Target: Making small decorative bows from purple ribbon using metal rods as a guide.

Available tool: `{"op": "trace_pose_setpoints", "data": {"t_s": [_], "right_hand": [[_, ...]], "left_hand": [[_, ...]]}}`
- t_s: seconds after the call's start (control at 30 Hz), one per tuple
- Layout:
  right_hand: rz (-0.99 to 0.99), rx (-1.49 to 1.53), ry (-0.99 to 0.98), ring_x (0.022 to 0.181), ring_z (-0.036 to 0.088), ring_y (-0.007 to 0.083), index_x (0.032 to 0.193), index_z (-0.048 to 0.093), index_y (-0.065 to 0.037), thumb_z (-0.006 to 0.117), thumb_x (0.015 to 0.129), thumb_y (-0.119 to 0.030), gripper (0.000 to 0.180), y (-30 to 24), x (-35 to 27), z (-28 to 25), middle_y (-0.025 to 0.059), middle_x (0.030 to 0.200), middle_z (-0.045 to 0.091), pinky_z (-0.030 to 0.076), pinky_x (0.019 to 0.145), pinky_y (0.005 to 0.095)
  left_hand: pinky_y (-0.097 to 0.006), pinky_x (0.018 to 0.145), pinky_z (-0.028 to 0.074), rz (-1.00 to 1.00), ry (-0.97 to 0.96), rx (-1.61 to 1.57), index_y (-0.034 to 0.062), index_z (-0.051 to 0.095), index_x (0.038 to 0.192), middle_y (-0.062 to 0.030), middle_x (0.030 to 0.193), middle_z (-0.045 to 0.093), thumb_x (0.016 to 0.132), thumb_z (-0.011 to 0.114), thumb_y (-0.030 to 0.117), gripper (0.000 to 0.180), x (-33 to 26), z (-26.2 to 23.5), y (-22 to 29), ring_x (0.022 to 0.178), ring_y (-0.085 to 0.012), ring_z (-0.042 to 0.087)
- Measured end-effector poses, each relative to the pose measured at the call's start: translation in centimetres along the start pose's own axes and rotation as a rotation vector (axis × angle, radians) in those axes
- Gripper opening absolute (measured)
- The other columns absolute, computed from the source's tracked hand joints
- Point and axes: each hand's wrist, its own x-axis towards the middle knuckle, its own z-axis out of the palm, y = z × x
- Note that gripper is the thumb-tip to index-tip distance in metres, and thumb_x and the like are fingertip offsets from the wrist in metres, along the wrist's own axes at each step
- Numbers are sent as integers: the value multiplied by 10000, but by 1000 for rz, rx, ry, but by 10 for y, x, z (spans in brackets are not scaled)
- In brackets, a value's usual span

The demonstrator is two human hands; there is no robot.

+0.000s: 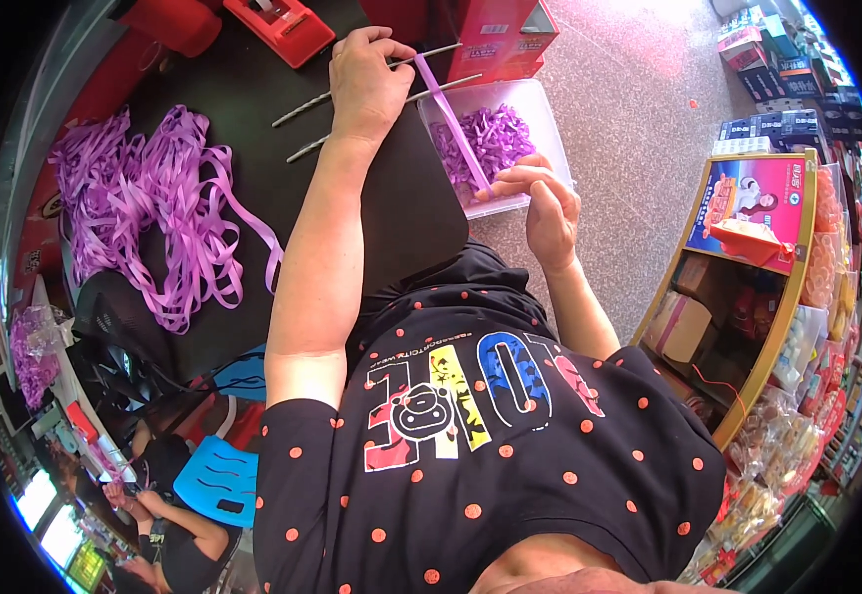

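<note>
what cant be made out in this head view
Middle of each grey rod, head view: hidden by the left hand.
Floor of the white tub, head view: covered by purple ribbon pieces.
Upper end of the red box, head view: cut off by the upper edge.
What another person's hands hold, head view: too small at lower left.

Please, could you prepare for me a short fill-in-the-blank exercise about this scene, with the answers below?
1. The left hand is at ____ thin rods.
2. The lower end of the ribbon strip is at the fingers of the ____ hand.
3. The tub with short ribbon pieces in it is ____ in colour.
4. The large ribbon heap lies on the ____ side of the picture.

Missing words: two; right; white; left.
</note>
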Motion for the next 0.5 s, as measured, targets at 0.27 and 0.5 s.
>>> {"op": "trace_pose_setpoints", "data": {"t_s": [0.27, 0.5], "right_hand": [[-206, -13, 0, 892, 585, 215, 1075, 596, 68, 303, 969, -209, 417, -26, 48, 4, 179, 817, 700, 282, 1005, 386], [-91, 242, -82, 930, 619, 187, 1266, 480, 28, 292, 1002, -406, 542, -28, 152, 7, 145, 922, 698, 427, 890, 318]], "left_hand": [[-381, 956, 405, 22, 15, 24, 117, 729, 772, -49, 1097, 613, 678, 679, 85, 111, -1, -1, 1, 1087, -268, 522], [-374, 964, 413, 12, 19, 23, 97, 730, 825, -80, 1124, 610, 684, 673, 94, 152, -2, -2, 1, 1093, -277, 526]]}}
